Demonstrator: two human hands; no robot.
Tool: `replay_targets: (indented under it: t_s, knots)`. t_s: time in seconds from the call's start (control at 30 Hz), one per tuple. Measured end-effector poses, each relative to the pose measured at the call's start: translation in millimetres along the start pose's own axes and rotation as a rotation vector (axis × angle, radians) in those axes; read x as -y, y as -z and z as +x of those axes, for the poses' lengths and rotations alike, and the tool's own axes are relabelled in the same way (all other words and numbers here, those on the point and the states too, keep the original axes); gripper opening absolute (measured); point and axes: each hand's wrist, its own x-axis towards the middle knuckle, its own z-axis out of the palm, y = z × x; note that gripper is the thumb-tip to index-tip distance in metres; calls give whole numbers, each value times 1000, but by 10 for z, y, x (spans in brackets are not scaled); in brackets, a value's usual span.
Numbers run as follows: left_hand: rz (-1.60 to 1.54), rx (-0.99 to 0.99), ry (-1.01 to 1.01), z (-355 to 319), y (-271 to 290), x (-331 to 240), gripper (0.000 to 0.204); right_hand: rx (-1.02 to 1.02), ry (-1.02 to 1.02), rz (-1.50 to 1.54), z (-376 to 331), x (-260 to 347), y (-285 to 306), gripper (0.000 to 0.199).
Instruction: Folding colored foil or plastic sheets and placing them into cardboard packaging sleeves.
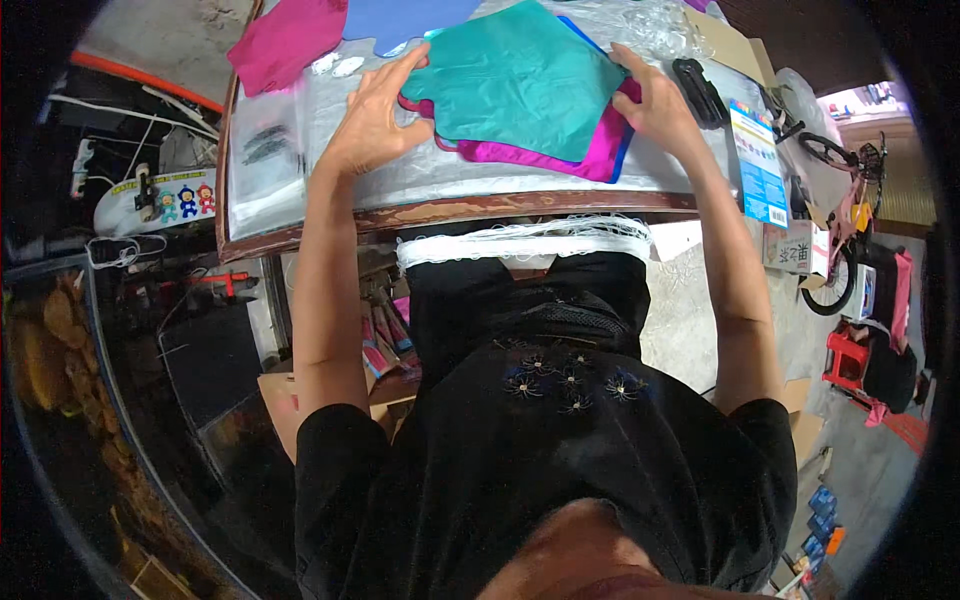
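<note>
A small home workshop: plastic-covered worktable [420,180] stacked with coloured fabric pieces [520,90], cardboard boxes [790,245], pink bicycle [850,230] alongside.

Your surface [470,208] has a worn wooden front edge and a clear plastic sheet [300,130] over its top. On it you have a stack of fabric pieces [520,85], teal on top, magenta beneath, a separate magenta cloth [285,40], and a black tool [700,92] at right.
</note>
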Motion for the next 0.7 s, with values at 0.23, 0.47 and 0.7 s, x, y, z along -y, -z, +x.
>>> replay_targets:
  t_s: [0.23,0.47,0.7]
  knots:
    - [-4,-28,-3,29,-30,47,83,33,78,97,-107,-222,155,77]
    - [-36,-76,-16,50,-30,84,72,47,166,55,-92,-215,142,78]
    - [14,-90,-40,49,-60,65,69,43,64,203,110,-289,80,73]
